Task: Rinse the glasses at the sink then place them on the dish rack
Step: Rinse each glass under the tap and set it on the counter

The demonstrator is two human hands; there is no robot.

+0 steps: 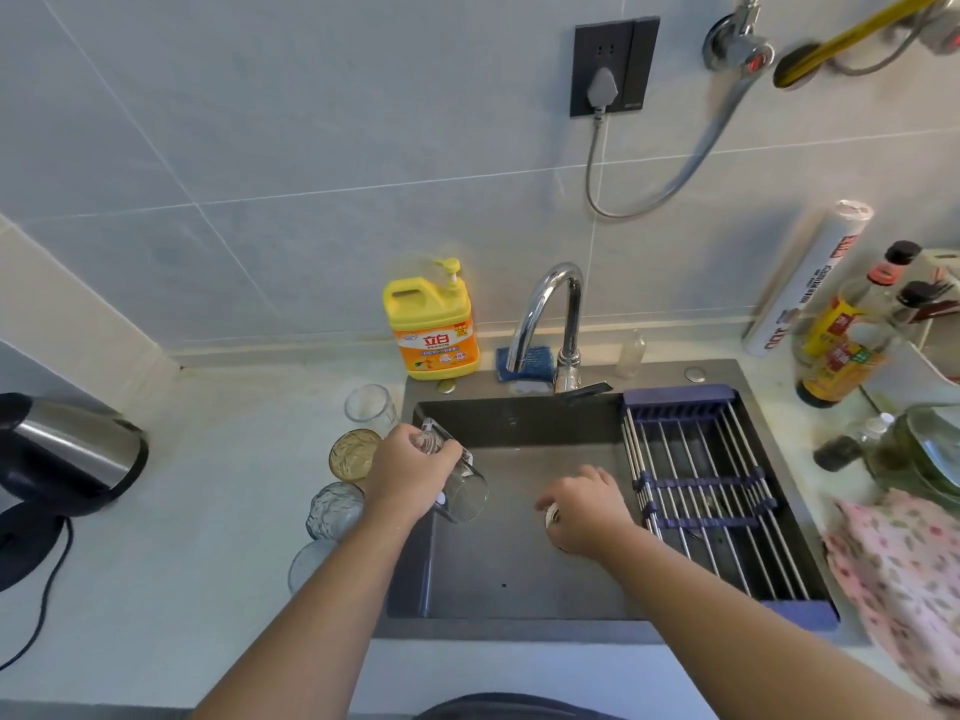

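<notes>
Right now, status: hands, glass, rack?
Left hand grips clear glass, tilted over sink, left edge. Right hand low in sink on metal piece, grip unclear. Dish rack holds no glasses, path open.

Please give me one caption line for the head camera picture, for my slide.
Left hand holds a tilted clear glass over the sink; right hand reaches low beside the dish rack.

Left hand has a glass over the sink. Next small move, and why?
Probably lift the right hand to the faucet lever and start the water: no stream shows, and the left hand holds a tilted glass over the sink.
</notes>
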